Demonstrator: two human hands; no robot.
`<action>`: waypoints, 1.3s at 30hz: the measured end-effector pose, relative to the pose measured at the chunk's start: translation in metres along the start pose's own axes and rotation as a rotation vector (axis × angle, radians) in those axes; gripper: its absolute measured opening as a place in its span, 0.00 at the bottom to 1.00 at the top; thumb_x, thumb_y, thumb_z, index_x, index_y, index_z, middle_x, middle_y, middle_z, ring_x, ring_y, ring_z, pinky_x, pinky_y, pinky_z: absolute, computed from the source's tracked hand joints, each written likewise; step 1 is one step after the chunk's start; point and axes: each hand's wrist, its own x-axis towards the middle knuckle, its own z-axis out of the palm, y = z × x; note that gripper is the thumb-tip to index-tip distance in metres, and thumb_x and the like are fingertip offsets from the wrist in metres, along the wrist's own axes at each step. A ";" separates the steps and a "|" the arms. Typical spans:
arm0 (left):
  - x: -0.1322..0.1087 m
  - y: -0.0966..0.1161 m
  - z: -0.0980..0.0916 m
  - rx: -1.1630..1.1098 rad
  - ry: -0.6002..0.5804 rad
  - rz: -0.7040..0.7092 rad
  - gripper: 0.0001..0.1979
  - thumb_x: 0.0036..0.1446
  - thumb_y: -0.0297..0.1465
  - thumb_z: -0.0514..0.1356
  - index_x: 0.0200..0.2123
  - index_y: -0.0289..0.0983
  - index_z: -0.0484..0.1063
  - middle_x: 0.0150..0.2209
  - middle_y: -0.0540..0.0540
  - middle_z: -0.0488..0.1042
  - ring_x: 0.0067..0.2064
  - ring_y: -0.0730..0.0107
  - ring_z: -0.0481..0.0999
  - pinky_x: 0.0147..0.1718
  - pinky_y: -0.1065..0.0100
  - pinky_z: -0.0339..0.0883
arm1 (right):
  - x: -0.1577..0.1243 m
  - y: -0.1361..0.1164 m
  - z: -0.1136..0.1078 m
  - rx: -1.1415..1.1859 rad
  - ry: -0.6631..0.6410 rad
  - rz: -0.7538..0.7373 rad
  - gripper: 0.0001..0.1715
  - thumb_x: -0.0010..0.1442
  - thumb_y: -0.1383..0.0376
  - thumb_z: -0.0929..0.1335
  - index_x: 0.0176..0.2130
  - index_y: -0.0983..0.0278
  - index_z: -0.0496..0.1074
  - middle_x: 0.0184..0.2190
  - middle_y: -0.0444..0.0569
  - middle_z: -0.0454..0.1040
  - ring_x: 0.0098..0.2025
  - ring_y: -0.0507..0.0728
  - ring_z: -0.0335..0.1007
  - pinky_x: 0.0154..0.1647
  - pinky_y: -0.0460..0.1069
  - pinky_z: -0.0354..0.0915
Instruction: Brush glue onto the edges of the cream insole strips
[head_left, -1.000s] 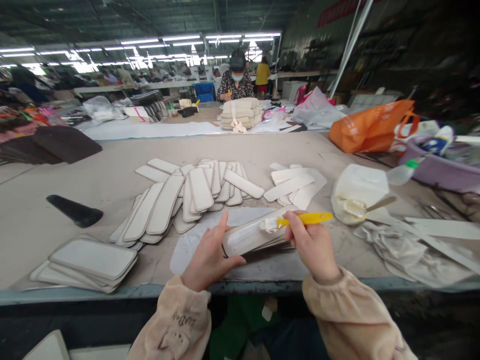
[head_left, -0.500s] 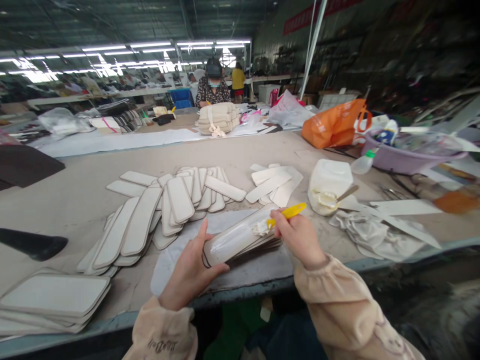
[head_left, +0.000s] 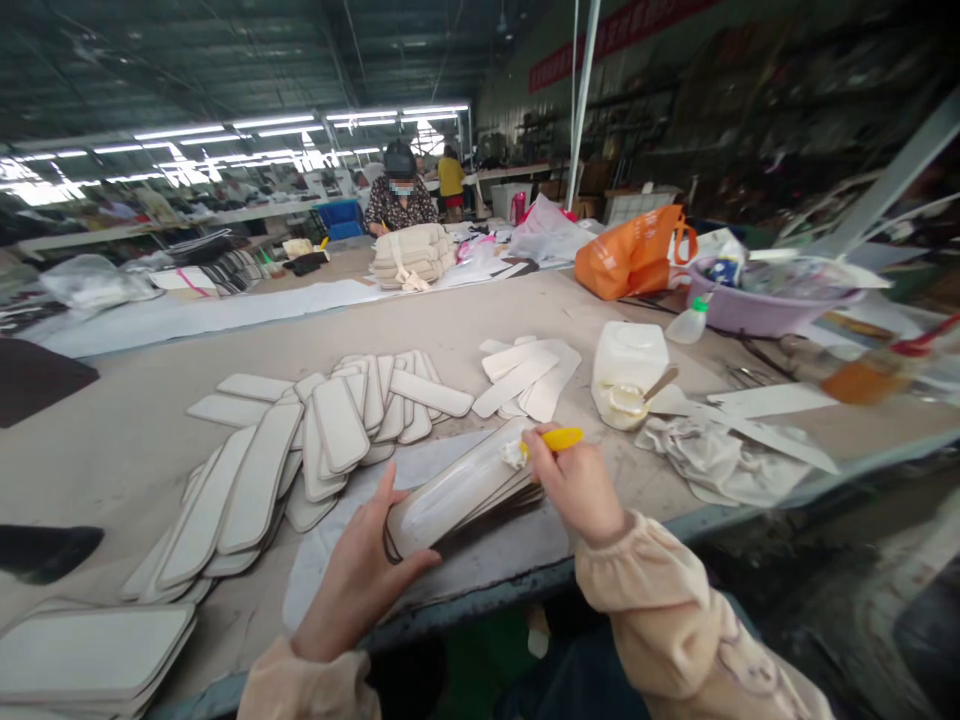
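My left hand (head_left: pixel 358 572) grips the near end of a small stack of long cream strips (head_left: pixel 454 490) lying on the table, thumb on top. My right hand (head_left: pixel 576 483) is closed on a yellow-handled brush (head_left: pixel 551 441), whose white bristles touch the far end of the glossy top strip. Just beyond my hands, a fan of several matching cream strips (head_left: pixel 330 428) is spread out. A smaller pile of strips (head_left: pixel 525 374) lies to the right of it.
A white tub with a spoon in it (head_left: pixel 628 373) and a crumpled rag (head_left: pixel 716 460) sit right of my hands. Behind are an orange bag (head_left: pixel 634 253) and a purple basin (head_left: pixel 757 305). Larger pads (head_left: pixel 82 655) lie near left. A person (head_left: pixel 400 195) sits across the table.
The view has swung to the right and everything has slid left in frame. My hands keep their hold on the stack and brush, which stays at the strip's far end.
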 end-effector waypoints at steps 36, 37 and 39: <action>0.251 0.106 0.077 0.843 -0.423 0.315 0.10 0.51 0.32 0.59 0.35 0.37 0.78 0.38 0.35 0.79 0.42 0.53 0.77 0.41 0.60 0.67 | 0.032 0.056 -0.097 1.060 0.631 0.217 0.13 0.59 0.55 0.67 0.35 0.63 0.68 0.18 0.39 0.64 0.17 0.47 0.56 0.15 0.43 0.51; 0.251 0.105 0.072 0.841 -0.398 0.311 0.10 0.51 0.31 0.57 0.33 0.37 0.78 0.36 0.37 0.79 0.41 0.54 0.77 0.40 0.61 0.66 | 0.032 0.055 -0.097 1.043 0.631 0.211 0.13 0.60 0.54 0.67 0.35 0.63 0.68 0.18 0.39 0.65 0.17 0.47 0.56 0.15 0.43 0.51; 0.251 0.106 0.054 0.826 -0.327 0.306 0.11 0.53 0.30 0.54 0.34 0.38 0.77 0.34 0.39 0.79 0.40 0.56 0.77 0.39 0.63 0.66 | 0.031 0.052 -0.095 0.999 0.644 0.193 0.14 0.60 0.54 0.67 0.36 0.62 0.69 0.19 0.40 0.67 0.18 0.47 0.57 0.16 0.43 0.54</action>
